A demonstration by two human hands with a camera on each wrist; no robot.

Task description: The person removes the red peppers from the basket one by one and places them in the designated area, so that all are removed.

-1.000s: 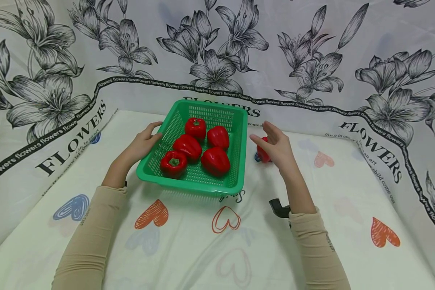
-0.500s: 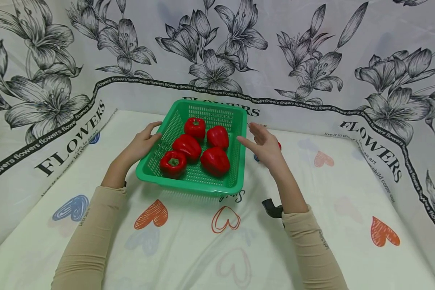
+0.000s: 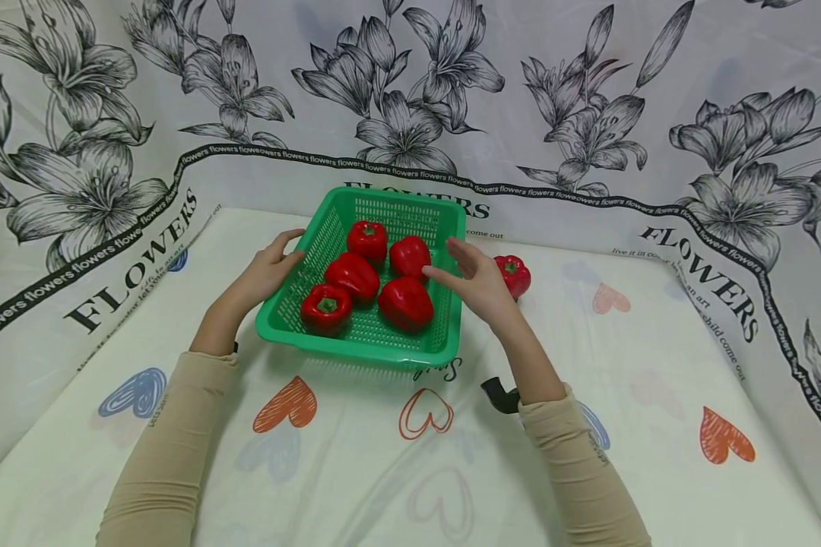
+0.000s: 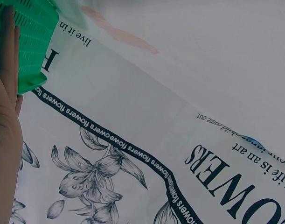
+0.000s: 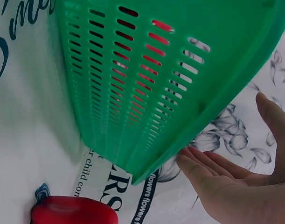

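Observation:
A green plastic basket (image 3: 356, 351) with slotted walls holds several red bell peppers (image 3: 405, 305). My left hand (image 3: 265, 272) rests against the basket's left side, thumb at the rim. In the left wrist view its fingers (image 4: 8, 60) lie straight along the green wall. My right hand (image 3: 482, 285) is at the basket's right rim, fingers spread and nothing held, the thumb reaching over the rim in the head view. From the right wrist, the right hand (image 5: 231, 182) shows with its fingertips right at the rim. Another red bell pepper (image 3: 515, 275) lies outside, just beyond the right hand.
A white tablecloth (image 3: 356, 471) printed with hearts covers the table. Behind it rises a white cloth backdrop (image 3: 506, 144) with black flower drawings and lettering. A black strap piece (image 3: 501, 395) sticks out at the right wrist.
My right hand has moved left from over the loose pepper to the basket's right rim, uncovering that pepper. The left hand and the basket have stayed in place.

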